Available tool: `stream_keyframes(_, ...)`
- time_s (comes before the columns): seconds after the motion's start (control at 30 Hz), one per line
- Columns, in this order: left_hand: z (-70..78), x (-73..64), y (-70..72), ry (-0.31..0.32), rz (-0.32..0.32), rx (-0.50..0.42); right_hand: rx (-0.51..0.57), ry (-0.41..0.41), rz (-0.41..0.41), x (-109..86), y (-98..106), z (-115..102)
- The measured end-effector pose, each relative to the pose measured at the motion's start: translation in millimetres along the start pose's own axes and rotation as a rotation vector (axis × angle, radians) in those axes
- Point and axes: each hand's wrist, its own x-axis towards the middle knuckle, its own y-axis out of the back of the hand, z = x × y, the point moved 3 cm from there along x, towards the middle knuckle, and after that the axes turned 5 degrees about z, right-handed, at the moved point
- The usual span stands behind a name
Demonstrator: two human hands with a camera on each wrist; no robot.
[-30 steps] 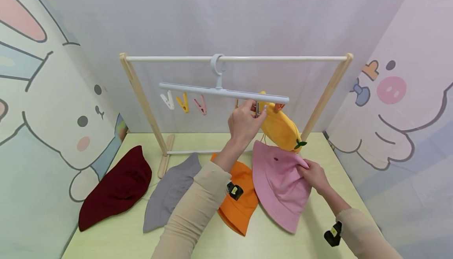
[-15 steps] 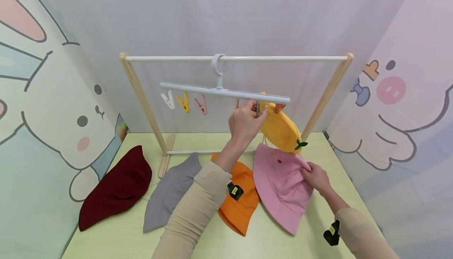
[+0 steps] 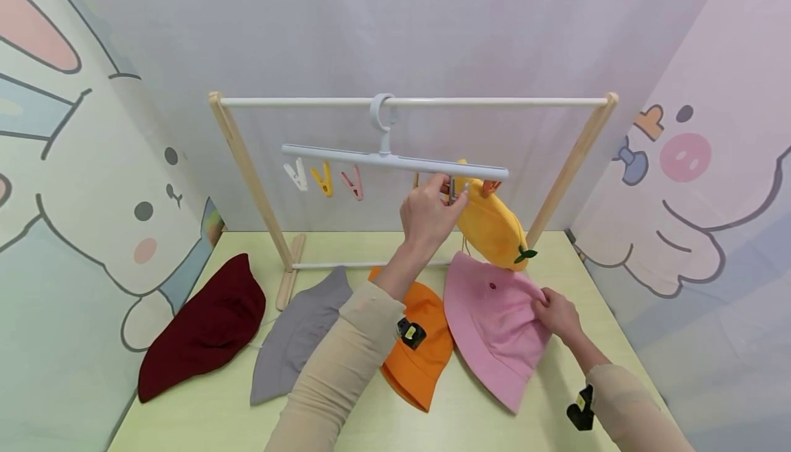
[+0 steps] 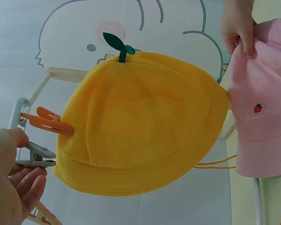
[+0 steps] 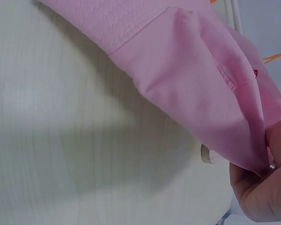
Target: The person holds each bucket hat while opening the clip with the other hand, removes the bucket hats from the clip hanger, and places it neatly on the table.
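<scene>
My left hand (image 3: 429, 211) pinches a grey clothespin (image 4: 37, 155) under the right half of a pale blue hanger (image 3: 395, 161). The clothespin's tips are right at the edge of a yellow bucket hat (image 4: 145, 126) with a green sprout on top. An orange clothespin (image 4: 49, 123) grips that hat and hangs it from the hanger. Lower right, my right hand (image 3: 558, 314) pinches the crown of a pink bucket hat (image 3: 491, 328), lifting it above the table with its brim hanging down. A small strawberry and lettering show on the pink hat in the left wrist view.
The hanger hooks over the white bar (image 3: 494, 102) of a wooden rack (image 3: 247, 177). White (image 3: 296, 174), yellow (image 3: 323, 179) and pink (image 3: 353, 183) clothespins hang on its left half. Dark red (image 3: 207, 332), grey (image 3: 303, 335) and orange (image 3: 426, 363) hats lie on the table (image 3: 204, 424).
My right hand and the pink hat have shifted slightly right and down. My left hand stays on the grey clothespin, and the hanger has drifted a touch to the right.
</scene>
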Motion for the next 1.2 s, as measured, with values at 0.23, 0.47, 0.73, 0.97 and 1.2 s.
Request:
stream_keyframes(0.23, 0.6, -0.3, 1.1, -0.002, 0.011, -0.004, -0.024, 0.042, 0.004, -0.7, -1.2, 9.9)
stream_keyframes(0.47, 0.9, -1.2, 1.4, -0.007, 0.005, 0.001, -0.032, 0.033, -0.003, -2.6, 0.3, 13.9)
stream_keyframes(0.73, 0.4, -1.2, 1.5, -0.024, 0.002, 0.009, -0.063, 0.024, -0.021, -2.4, -0.4, 17.0)
stream_keyframes(0.97, -1.5, -1.0, 2.2, -0.033, 0.001, 0.023, -0.083, 0.016, -0.026, -1.2, 0.4, 21.4)
stream_keyframes(1.2, -1.3, -0.7, 4.1, -0.034, -0.016, 0.061, -0.074, 0.012, -0.02, -2.5, 2.9, 23.9)
